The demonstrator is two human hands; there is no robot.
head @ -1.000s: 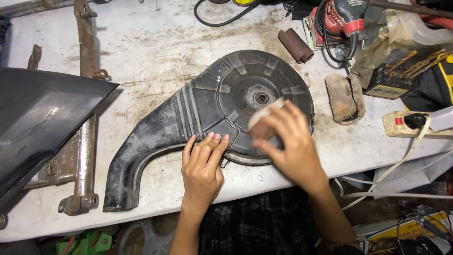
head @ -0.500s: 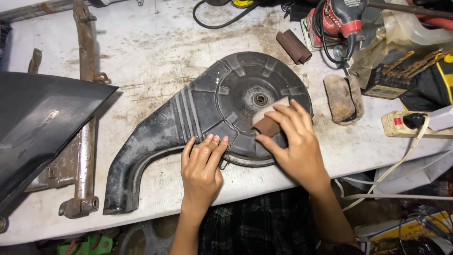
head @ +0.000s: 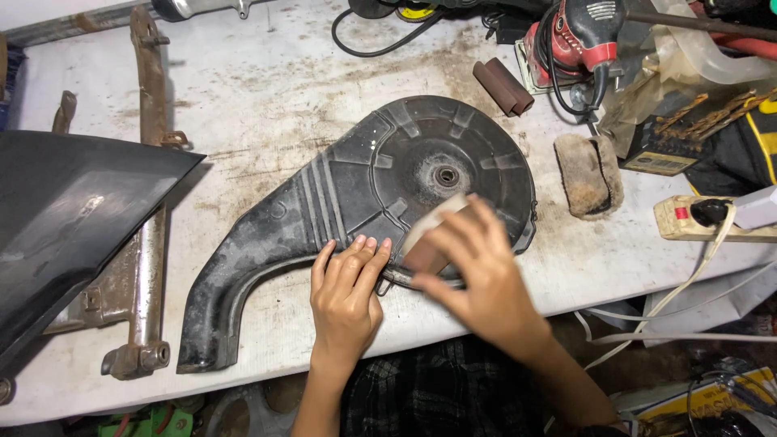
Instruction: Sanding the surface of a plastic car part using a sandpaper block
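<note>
**Sanding the lower rim of a dusty cover: press flat, brace firm**

Nearest the bench edge, the left hand (head: 348, 295) is lying flat, fingers pressed together, pinning down the lower rim of the big dusty black plastic engine cover with its round ribbed dish and long curved tail (head: 340, 202). Just beside it, the right hand (head: 477, 271) is pinching a folded brown sheet of sandpaper (head: 429, 239), fingers spread over it, pressing it on the cover's near rim below the round centre hub (head: 447, 176); the hand is looking blurred.

Doing this well, by my judgement: keeping the paper flat under the fingertips, working along the ribs, keeping the bracing hand close so the cover is not skating on the stained white worktop (head: 267, 81).

Further out, a worn brown felt pad (head: 588, 174) is sitting right of the cover, a dark brown sandpaper roll (head: 503, 86) beyond it, a red power sander (head: 579, 40) at the far edge. A rusty metal bracket (head: 150, 202) and a glossy black panel (head: 57, 218) are lying well to the left.
</note>
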